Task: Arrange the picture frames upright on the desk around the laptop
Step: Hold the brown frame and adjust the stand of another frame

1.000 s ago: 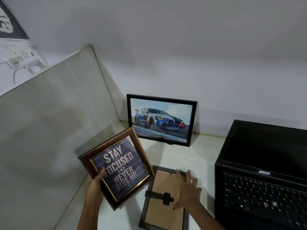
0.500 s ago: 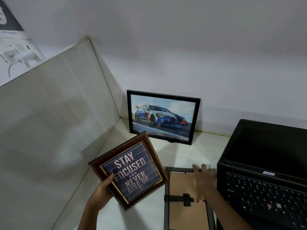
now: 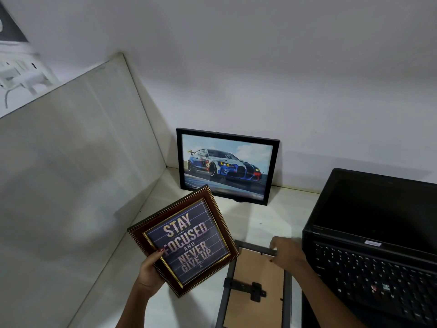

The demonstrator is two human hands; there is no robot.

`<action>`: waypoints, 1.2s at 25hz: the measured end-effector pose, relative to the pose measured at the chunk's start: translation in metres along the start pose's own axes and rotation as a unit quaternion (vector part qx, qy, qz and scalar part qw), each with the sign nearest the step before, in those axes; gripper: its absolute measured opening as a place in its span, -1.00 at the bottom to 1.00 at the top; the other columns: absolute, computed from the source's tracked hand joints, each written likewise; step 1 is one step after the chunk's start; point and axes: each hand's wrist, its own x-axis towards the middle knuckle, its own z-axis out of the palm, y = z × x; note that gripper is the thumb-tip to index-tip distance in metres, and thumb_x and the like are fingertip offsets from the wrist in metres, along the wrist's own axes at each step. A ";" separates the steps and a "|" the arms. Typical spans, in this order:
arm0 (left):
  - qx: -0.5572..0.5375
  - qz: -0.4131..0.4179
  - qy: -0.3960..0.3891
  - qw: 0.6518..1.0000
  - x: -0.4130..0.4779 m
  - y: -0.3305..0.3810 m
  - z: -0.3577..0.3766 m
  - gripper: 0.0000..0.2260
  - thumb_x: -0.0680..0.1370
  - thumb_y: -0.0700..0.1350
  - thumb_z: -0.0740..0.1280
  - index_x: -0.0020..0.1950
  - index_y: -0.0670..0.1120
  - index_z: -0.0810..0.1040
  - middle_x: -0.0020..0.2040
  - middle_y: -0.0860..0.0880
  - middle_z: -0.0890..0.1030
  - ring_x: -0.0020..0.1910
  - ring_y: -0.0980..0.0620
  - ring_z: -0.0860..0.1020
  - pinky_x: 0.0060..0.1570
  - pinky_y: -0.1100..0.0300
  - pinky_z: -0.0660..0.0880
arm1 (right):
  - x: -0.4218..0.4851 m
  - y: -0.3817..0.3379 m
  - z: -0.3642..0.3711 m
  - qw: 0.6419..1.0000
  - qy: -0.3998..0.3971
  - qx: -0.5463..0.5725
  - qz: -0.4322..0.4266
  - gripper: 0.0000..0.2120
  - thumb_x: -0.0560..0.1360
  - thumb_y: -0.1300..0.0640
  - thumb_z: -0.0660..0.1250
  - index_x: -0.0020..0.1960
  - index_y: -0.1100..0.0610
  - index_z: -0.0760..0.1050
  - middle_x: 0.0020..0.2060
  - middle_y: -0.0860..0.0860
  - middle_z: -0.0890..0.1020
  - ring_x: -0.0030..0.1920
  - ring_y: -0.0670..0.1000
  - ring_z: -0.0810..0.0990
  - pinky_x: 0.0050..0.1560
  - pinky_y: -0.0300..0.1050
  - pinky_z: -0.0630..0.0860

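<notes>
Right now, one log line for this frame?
left hand: holds quote frame | right hand: on face-down frame | car frame: upright | laptop: open

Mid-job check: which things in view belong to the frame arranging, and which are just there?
Part of the job:
quote frame, held in left hand
face-down frame, right hand on its top edge
car frame, already upright
laptop
desk

Just there:
side partition
wall sockets

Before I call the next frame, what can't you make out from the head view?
- Face-down frame: its picture faces the desk; near end cut off by the bottom edge.
- Right hand: motion-blurred on that frame's top rail, grip unclear.
- Car frame: rear stand hidden behind it.
- Laptop: right side cropped.
</notes>
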 end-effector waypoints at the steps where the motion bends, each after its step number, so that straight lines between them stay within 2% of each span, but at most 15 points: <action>1: 0.002 0.007 -0.002 1.000 0.000 -0.002 -0.001 -0.47 0.58 -0.18 -0.07 -0.21 0.02 0.70 -0.24 -0.06 0.72 -0.24 -0.06 0.68 -0.31 0.04 0.64 | -0.004 -0.003 0.003 1.000 -0.005 0.006 -0.004 -0.63 0.36 0.06 0.38 0.14 0.09 0.42 0.15 0.08 0.51 0.13 0.05 0.47 0.06 -0.12 0.44; 4: 0.007 0.011 0.010 1.000 0.000 0.001 0.000 -0.48 0.57 -0.16 -0.06 -0.22 0.00 0.70 -0.26 -0.06 0.72 -0.25 -0.05 0.68 -0.30 0.04 0.64 | -0.018 -0.010 0.012 0.998 0.014 -0.058 0.008 -0.33 0.22 -0.18 0.44 0.24 0.01 0.31 0.20 0.04 0.38 0.26 0.09 0.32 0.22 -0.03 0.32; 8: 0.027 0.008 0.013 1.000 0.006 0.010 -0.007 -0.58 0.51 -0.13 0.02 -0.18 -0.01 0.70 -0.21 -0.06 0.73 -0.22 -0.06 0.68 -0.28 0.02 0.64 | -0.034 -0.010 0.025 0.997 0.010 -0.019 0.070 -0.19 0.17 -0.12 0.52 0.27 0.06 0.20 0.31 0.11 0.29 0.39 0.17 0.12 0.26 0.01 0.36; 11: 0.068 0.015 0.001 0.998 0.010 0.021 -0.006 -0.78 0.32 -0.09 0.28 -0.16 0.01 0.70 -0.20 -0.05 0.73 -0.20 -0.06 0.68 -0.25 0.03 0.64 | -0.034 -0.012 0.023 0.996 -0.001 -0.049 0.074 -0.20 0.16 -0.13 0.53 0.24 0.11 0.22 0.27 0.09 0.32 0.36 0.13 0.19 0.23 -0.01 0.39; 13: 0.093 0.015 -0.004 0.996 0.007 0.024 -0.005 -0.77 0.18 -0.10 0.40 -0.20 0.00 0.70 -0.24 -0.05 0.73 -0.24 -0.05 0.68 -0.28 0.06 0.64 | -0.034 -0.016 0.021 0.994 -0.002 -0.076 0.077 -0.19 0.16 -0.14 0.53 0.25 0.13 0.23 0.26 0.06 0.33 0.33 0.09 0.24 0.20 -0.03 0.40; 16: 0.116 0.038 0.015 0.992 0.004 0.026 -0.006 -0.74 0.35 -0.17 0.19 -0.07 -0.05 0.61 -0.28 -0.01 0.73 -0.28 0.00 0.68 -0.30 0.12 0.64 | -0.033 -0.016 0.023 0.989 -0.026 -0.112 0.095 -0.17 0.16 -0.13 0.53 0.27 0.14 0.23 0.27 0.05 0.33 0.33 0.09 0.24 0.23 -0.02 0.34; 18: 0.151 0.070 0.034 0.985 0.003 0.023 -0.005 -0.77 0.42 -0.17 0.19 0.04 -0.05 0.49 -0.24 0.02 0.73 -0.24 0.01 0.68 -0.25 0.14 0.64 | -0.034 -0.014 0.024 0.985 -0.053 -0.135 0.089 -0.18 0.17 -0.11 0.52 0.28 0.15 0.23 0.27 0.06 0.33 0.34 0.10 0.23 0.28 -0.02 0.28; 20: 0.184 0.099 0.065 0.976 -0.002 0.017 0.000 -0.81 0.49 -0.22 0.23 0.06 -0.02 0.48 -0.17 -0.02 0.71 -0.20 -0.02 0.67 -0.15 0.06 0.62 | -0.035 -0.012 0.018 0.984 -0.089 -0.137 0.068 -0.25 0.16 -0.11 0.52 0.21 0.14 0.29 0.20 0.07 0.39 0.30 0.11 0.30 0.27 -0.03 0.29; 22: 0.191 0.111 0.101 0.970 -0.007 0.009 0.008 -0.81 0.52 -0.26 0.21 0.01 0.00 0.49 -0.08 -0.08 0.63 -0.12 -0.09 0.62 -0.02 -0.08 0.54 | -0.035 -0.010 0.006 0.989 -0.131 -0.054 0.043 -0.37 0.14 -0.10 0.54 0.03 0.11 0.30 0.03 0.07 0.44 0.13 0.06 0.43 0.05 -0.10 0.40; 24: 0.187 0.109 0.119 0.969 -0.012 0.003 0.015 -0.86 0.52 -0.24 0.22 0.01 -0.03 0.48 -0.03 -0.12 0.59 -0.04 -0.17 0.56 0.09 -0.15 0.46 | -0.038 -0.006 -0.010 0.984 -0.151 0.085 0.028 -0.47 0.17 -0.03 0.55 -0.06 0.08 0.30 -0.11 0.00 0.45 -0.06 -0.01 0.45 -0.26 -0.21 0.37; 25: 0.196 0.103 0.123 0.967 -0.014 0.002 0.018 -0.86 0.52 -0.21 0.24 0.04 -0.05 0.47 0.01 -0.15 0.58 0.00 -0.21 0.55 0.13 -0.17 0.45 | -0.043 -0.003 -0.018 0.980 -0.138 0.142 0.020 -0.55 0.19 0.02 0.54 -0.10 0.06 0.34 -0.17 -0.05 0.44 -0.11 -0.04 0.44 -0.33 -0.24 0.34; 28: 0.247 0.080 0.123 0.958 -0.015 0.000 0.025 -0.81 0.51 -0.14 0.27 0.11 -0.06 0.43 0.12 -0.19 0.55 0.08 -0.25 0.54 0.18 -0.21 0.44 | -0.062 0.011 -0.041 0.967 -0.072 0.246 -0.015 -0.78 0.27 0.10 0.50 -0.27 -0.03 0.43 -0.23 -0.09 0.45 -0.10 0.01 0.48 -0.28 -0.24 0.36; 30: 0.263 0.069 0.123 0.954 -0.016 -0.002 0.028 -0.78 0.50 -0.11 0.28 0.13 -0.08 0.42 0.16 -0.21 0.55 0.08 -0.26 0.54 0.18 -0.20 0.45 | -0.082 0.022 -0.056 0.950 -0.029 0.310 -0.015 -0.86 0.32 0.15 0.45 -0.27 0.01 0.49 -0.23 -0.02 0.53 -0.08 0.06 0.53 -0.20 -0.17 0.39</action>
